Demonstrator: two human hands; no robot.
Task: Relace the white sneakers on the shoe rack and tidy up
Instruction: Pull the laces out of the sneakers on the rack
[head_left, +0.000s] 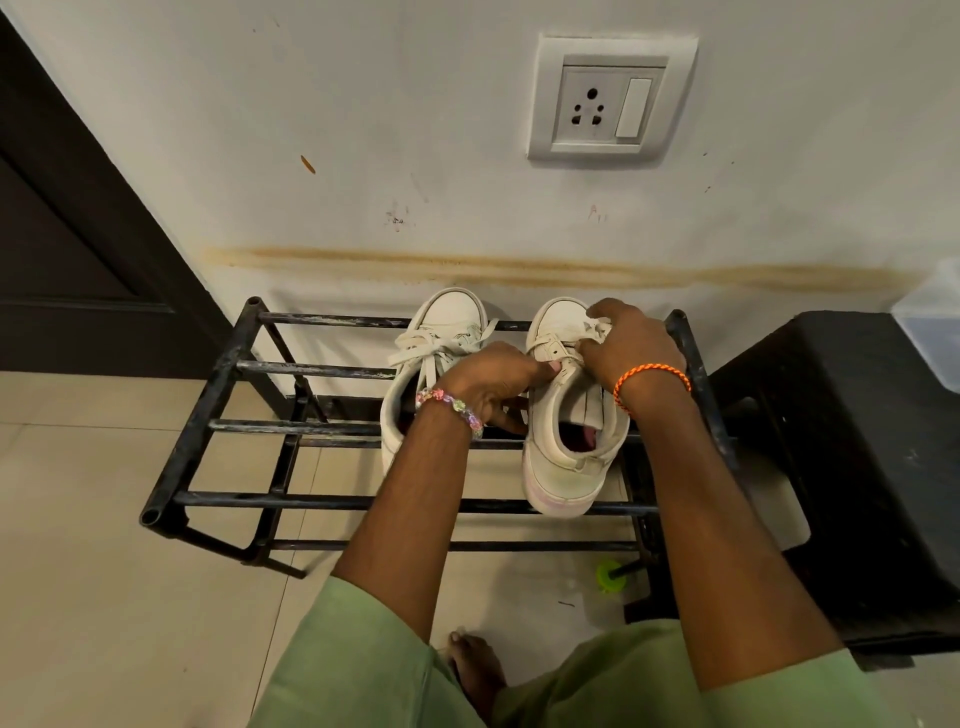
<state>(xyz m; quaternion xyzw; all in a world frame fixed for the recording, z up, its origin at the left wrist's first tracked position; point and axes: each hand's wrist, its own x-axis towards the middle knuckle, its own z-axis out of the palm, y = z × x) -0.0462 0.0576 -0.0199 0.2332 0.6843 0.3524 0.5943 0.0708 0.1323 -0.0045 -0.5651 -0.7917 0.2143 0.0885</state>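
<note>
Two white sneakers stand on the top bars of the shoe rack (218, 426), toes to the wall, toward its right end; left sneaker (447, 322) carries a loose lace (415, 348); right sneaker (566, 457) sits just beside it, heel at the front bar, eyelets near the tongue look unlaced.

Right hand (631, 345) pinches lace or upper edge near the toe of the right sneaker; exact hold hidden by the fingers. Left hand (491, 384) has its thumb pressed to that shoe's inner side, fingers curled below between the shoes.

Judgement: shoe light, upper soft and yielding, sole stiff; lace limp, apt to slip through eyelets; steady by the sidewall, take the lace near its tip; the open bars give poor support, so it may tip.
</note>
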